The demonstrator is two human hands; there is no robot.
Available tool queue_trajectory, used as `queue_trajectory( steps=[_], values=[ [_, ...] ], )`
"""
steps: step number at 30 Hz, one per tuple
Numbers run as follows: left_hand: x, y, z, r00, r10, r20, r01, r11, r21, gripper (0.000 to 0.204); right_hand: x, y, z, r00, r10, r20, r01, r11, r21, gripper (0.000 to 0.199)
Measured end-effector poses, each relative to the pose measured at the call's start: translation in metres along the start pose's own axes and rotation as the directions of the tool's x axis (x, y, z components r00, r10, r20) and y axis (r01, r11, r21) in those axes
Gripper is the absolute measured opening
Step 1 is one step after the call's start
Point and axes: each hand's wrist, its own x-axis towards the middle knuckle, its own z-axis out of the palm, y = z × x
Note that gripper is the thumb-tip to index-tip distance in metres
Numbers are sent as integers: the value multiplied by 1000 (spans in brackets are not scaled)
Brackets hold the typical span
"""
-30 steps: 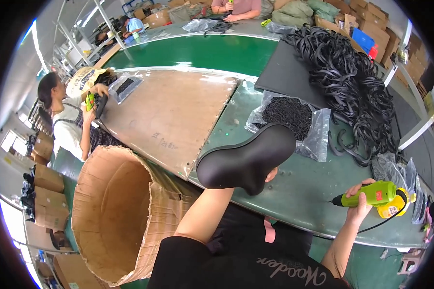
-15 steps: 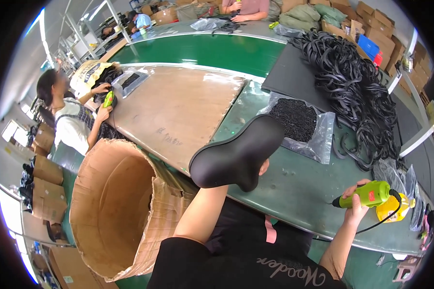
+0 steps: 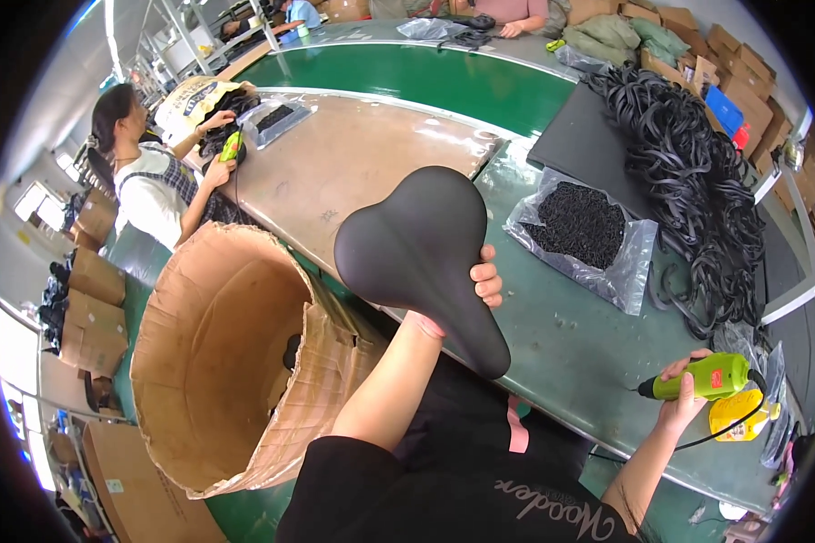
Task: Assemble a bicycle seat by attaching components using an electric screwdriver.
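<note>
A black bicycle saddle (image 3: 417,240) is held up in front of me, its smooth top facing my view and its narrow nose pointing down to the right. My left hand (image 3: 485,277) grips it from behind; the fingers curl round its right edge and the palm is hidden. At the right, over the green table, my right hand (image 3: 684,385) is wrapped round a lime-green electric screwdriver (image 3: 711,378). Its dark tip points left, and a black cord runs from its rear end. The saddle and the screwdriver are well apart.
A big open cardboard box (image 3: 217,362) stands at my left, dark pieces inside. On the green table (image 3: 552,362) lie a plastic bag of small black screws (image 3: 580,224), a heap of black strips (image 3: 688,190) and a yellow bottle (image 3: 736,416). A co-worker (image 3: 149,172) works at far left.
The saddle has turned in my left hand, so its top now faces me and its nose points lower right. The right hand keeps the screwdriver. My view has shifted slightly.
</note>
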Motion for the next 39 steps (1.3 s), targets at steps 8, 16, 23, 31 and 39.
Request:
queue_trajectory(
  steps=[8, 16, 23, 31, 39],
  values=[
    [-8, 1, -6, 1000, 23, 1, -23, 999, -43, 39, 1, 0, 3, 1000, 26, 4, -26, 1000, -14, 48],
    [-35, 16, -10, 983, 179, -41, -183, 976, -118, 30, 6, 3, 6, 1000, 18, 7, -18, 999, -45, 53],
    [-75, 52, -6, 790, 613, 32, -602, 784, -151, 16, 7, 3, 0, 1000, 23, -13, -23, 999, -47, 54],
    [-158, 106, 58, -81, 997, 6, -983, -81, 163, 48, 5, 4, -1, 999, 25, -34, -25, 1000, 2, 55],
    [10, 40, -11, 674, 688, -269, -262, 563, 784, 20, 4, 2, -4, 989, 100, -111, -108, 992, -69, 57]
  ],
)
